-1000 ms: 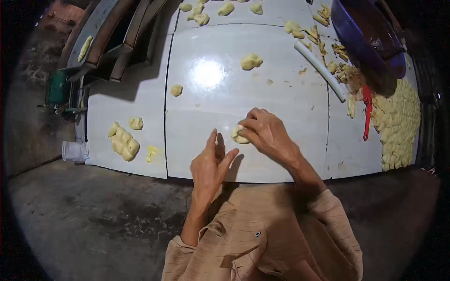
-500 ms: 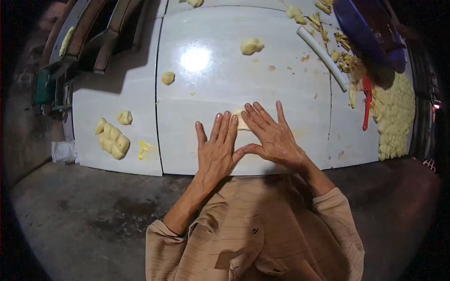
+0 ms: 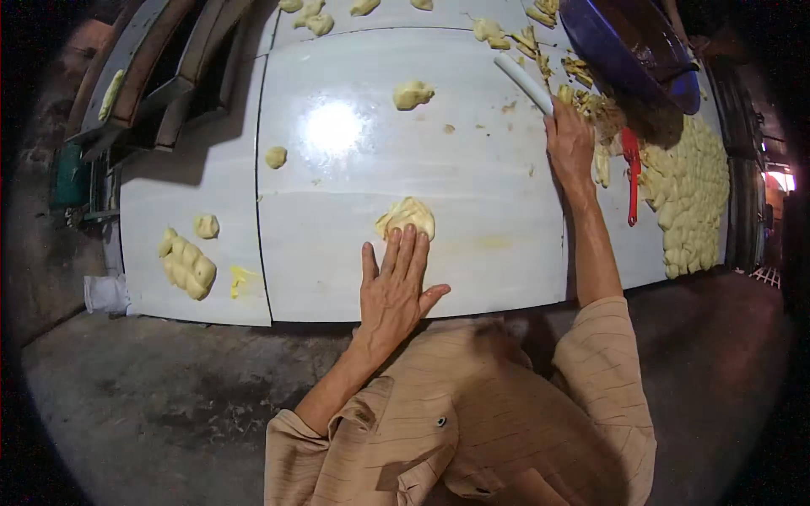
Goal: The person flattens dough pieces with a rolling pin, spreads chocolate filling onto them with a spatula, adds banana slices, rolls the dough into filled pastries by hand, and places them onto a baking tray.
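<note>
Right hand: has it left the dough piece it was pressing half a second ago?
Yes. The right hand has gone up and right across the white table to the white rolling stick; the dough piece stays by the left hand.

The left hand (image 3: 395, 291) lies flat and spread on the white table (image 3: 489, 194), near the lower middle of the frame, its fingertips touching a flattened piece of dough (image 3: 407, 218). The right hand (image 3: 570, 145) reaches toward the upper right and grips the lower end of a white stick (image 3: 523, 83). Just beyond it lie dough scraps (image 3: 591, 101), a red tool (image 3: 631, 173) and a purple basin (image 3: 629, 46). Rows of shaped dough pieces (image 3: 692, 194) fill the right edge. At the left sit a braided dough piece (image 3: 187, 266) and smaller lumps (image 3: 276, 157).
</note>
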Demonstrator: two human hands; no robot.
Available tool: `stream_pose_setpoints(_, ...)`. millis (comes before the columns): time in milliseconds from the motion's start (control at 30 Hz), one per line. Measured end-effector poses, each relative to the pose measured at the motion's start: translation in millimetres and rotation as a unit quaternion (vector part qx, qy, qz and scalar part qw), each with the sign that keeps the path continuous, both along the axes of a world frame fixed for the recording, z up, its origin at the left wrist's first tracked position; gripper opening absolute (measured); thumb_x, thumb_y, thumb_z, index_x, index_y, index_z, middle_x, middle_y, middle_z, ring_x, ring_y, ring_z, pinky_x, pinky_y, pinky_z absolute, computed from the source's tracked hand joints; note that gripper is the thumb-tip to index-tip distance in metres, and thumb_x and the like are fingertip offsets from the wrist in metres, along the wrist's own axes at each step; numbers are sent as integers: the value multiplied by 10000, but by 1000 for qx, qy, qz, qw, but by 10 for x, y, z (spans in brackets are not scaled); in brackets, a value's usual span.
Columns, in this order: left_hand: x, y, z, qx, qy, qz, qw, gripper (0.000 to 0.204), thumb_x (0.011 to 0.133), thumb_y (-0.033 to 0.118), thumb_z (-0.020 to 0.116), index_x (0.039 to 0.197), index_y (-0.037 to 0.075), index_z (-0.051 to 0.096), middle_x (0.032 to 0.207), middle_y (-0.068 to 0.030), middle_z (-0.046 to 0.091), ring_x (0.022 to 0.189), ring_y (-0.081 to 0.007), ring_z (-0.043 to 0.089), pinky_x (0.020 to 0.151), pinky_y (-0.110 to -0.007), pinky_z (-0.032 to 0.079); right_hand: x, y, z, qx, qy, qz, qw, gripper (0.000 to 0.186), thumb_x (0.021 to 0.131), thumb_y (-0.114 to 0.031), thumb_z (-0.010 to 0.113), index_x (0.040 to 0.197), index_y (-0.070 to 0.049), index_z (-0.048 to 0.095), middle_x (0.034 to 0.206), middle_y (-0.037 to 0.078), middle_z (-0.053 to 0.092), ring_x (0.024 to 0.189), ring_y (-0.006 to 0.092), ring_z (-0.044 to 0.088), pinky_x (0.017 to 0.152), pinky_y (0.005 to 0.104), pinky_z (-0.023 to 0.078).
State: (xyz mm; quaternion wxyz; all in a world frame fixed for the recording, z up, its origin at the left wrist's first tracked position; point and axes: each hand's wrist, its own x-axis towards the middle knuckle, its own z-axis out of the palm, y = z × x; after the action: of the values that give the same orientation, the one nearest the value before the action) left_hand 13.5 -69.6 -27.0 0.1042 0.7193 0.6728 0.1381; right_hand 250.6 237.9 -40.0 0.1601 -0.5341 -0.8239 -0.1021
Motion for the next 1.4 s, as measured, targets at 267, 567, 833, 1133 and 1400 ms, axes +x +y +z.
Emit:
stream_pose_setpoints(267,-243,-183,97,92,-66,35,993,752,874,379,741,1475,44,437,1589,-271,294,1458,-426,334,1154,-707,141,-272,-699,378,-100,139,156,973,363,938,-218,639,1253,-37,641,1120,185,669,1062,345,619,919,474,463)
stream_pose_setpoints(567,-453,95,-52,-35,-11,171,985,640,1006,398,508,1495,-2,407,1550,-250,395,1482,-415,298,1169,-694,58,-963,-1623,189,-220,31,330,918,535,920,-306,666,1414,-135,550,1479,94,513,1381,288,445,1095,549,320)
stream_pose_setpoints(833,-1001,1175,-60,63,18,232,971,502,1031,337,451,1473,101,486,1525,-294,396,1460,-493,275,1110,-760,92,-1789,-922,144,-92,-14,128,987,564,971,-426,574,1461,-156,504,1553,208,394,1461,391,315,1156,661,183)
stream_pose_setpoints(1133,-1144,1412,-126,65,7,149,987,660,1004,491,510,1513,83,414,1562,-275,338,1481,-455,241,1127,-731,165,-1452,-770,440,-197,145,339,908,566,853,-374,727,1331,-102,592,1202,199,607,1087,367,601,925,472,484)
stream_pose_setpoints(1400,-916,1089,116,62,8,89,994,642,1006,460,510,1536,120,387,1574,-257,334,1481,-451,259,1156,-690,192,-1142,-1200,466,-217,44,338,915,444,883,-320,686,1264,-102,618,1205,153,621,1074,323,604,878,449,480)
